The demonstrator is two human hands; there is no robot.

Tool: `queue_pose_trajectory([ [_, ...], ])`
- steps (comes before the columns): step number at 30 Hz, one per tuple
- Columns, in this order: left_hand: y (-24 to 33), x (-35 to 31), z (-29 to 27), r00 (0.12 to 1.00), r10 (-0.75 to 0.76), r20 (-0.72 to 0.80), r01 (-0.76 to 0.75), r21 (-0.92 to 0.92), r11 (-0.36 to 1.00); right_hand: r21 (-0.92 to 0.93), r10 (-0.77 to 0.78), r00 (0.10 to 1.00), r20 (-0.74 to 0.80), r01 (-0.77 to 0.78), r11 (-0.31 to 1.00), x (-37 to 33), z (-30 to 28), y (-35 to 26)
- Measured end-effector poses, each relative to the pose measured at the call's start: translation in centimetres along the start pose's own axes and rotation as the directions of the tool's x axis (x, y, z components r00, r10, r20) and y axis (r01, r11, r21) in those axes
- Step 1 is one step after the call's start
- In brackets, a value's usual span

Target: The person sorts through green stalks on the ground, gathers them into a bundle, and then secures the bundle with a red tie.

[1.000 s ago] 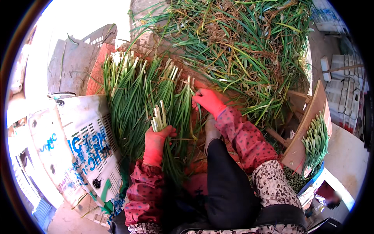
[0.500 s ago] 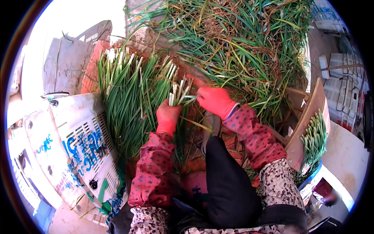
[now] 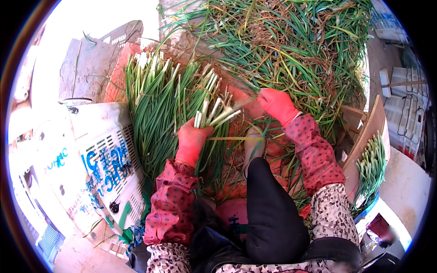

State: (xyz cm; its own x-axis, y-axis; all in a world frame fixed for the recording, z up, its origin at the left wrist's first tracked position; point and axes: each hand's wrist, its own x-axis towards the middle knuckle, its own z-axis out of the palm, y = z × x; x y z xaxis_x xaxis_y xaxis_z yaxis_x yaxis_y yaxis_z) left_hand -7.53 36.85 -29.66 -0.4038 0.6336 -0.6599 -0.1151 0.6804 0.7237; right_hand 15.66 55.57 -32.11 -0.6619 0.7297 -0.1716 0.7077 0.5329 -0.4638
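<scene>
My left hand [image 3: 193, 141], in a red glove, is closed around a small bunch of spring onions [image 3: 210, 113]. Their white root ends fan out above the fist, some tilting right. My right hand [image 3: 276, 106], also gloved in red, is closed to the right of those white ends and a little higher. A blurred pale streak runs from them toward its fingers; what they pinch is too smeared to name. Beside my left hand lies a large row of spring onions [image 3: 157, 109], white ends pointing away from me.
A heap of loose leaves and dry stalks [image 3: 291, 50] covers the far side. At left stands a white slotted crate [image 3: 98, 150] with blue marks. A wooden board [image 3: 364, 136] rises at right, another bunch of spring onions [image 3: 371, 166] beside it. My knee [image 3: 268, 195] juts up between my arms.
My right hand has drawn away from the bunch, to the right and slightly up. The left hand still grips its bunch, whose white ends are now more spread. The whole view has shifted slightly.
</scene>
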Motion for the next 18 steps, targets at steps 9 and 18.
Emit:
queue_pose_trajectory([
  [9, -0.3, -1.6, -5.4, 0.978, -0.159, 0.133, 0.192, -0.296, 0.936, 0.452, -0.154, 0.976, 0.153, 0.069, 0.889, 1.4, -1.5, -6.4],
  [18, 0.0, -1.0, -6.2, 0.977, -0.158, 0.146, 0.2, -0.345, 0.917, 0.635, -0.328, 0.671, 0.665, -0.276, 0.721, 0.5, 6.1, -13.0],
])
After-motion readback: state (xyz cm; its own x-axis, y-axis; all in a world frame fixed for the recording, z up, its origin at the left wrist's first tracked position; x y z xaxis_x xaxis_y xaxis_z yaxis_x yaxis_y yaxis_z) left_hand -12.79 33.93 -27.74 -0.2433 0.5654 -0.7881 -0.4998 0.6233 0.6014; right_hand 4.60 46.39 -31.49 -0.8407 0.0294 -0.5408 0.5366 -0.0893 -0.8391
